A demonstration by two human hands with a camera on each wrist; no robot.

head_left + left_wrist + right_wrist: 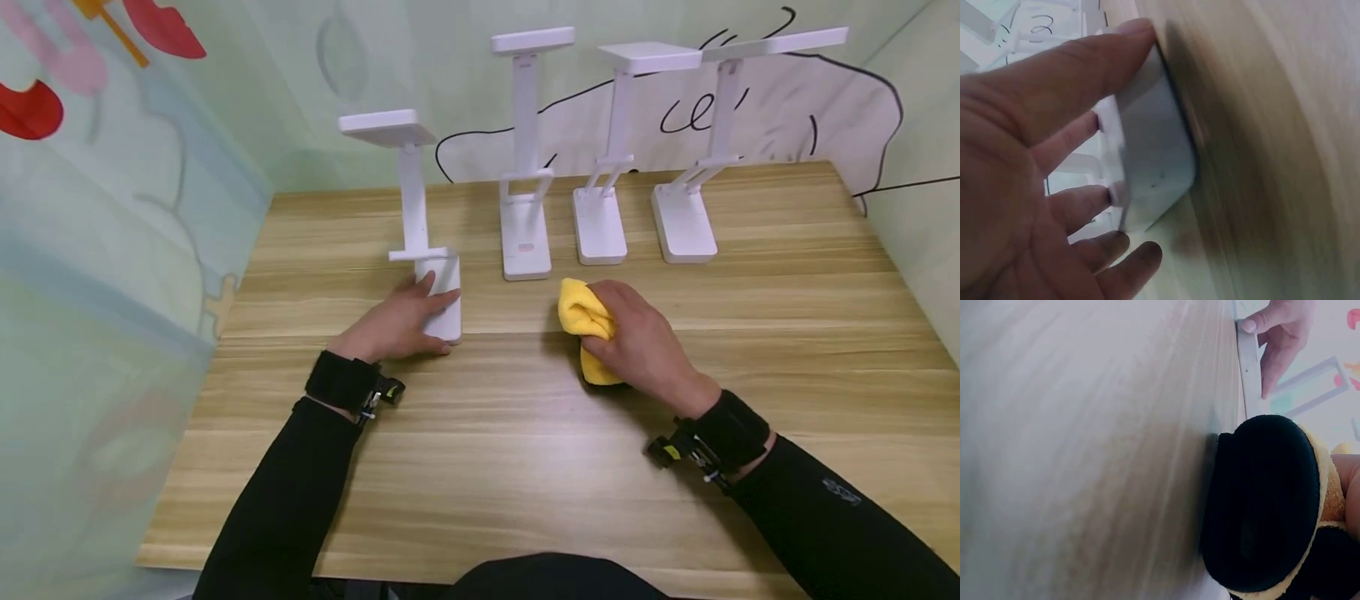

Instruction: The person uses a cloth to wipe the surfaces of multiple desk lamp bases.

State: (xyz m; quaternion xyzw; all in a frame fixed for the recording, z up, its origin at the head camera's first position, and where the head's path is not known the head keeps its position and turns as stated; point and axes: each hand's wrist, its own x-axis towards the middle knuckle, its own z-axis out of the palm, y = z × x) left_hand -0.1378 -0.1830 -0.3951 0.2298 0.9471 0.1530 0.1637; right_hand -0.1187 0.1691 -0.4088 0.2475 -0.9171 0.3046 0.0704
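Note:
My left hand (397, 323) grips the base of the leftmost white desk lamp (447, 320). In the left wrist view the thumb lies on the edge of the lamp base (1157, 147), and other fingers reach over its top face. Folded in my right hand (651, 354) is a yellow cloth (583, 310), held just above or on the table; I cannot tell which. The right wrist view shows the black underside of the cloth (1272, 494) close to the wood. The lamp stands upright, its head (386, 127) tilted out over its arm.
Three more white desk lamps stand in a row along the back: one in the middle (525, 242), another to its right (600, 229) and the rightmost (686, 225). The wooden table (487, 467) meets a painted wall (315, 158) behind and to the left.

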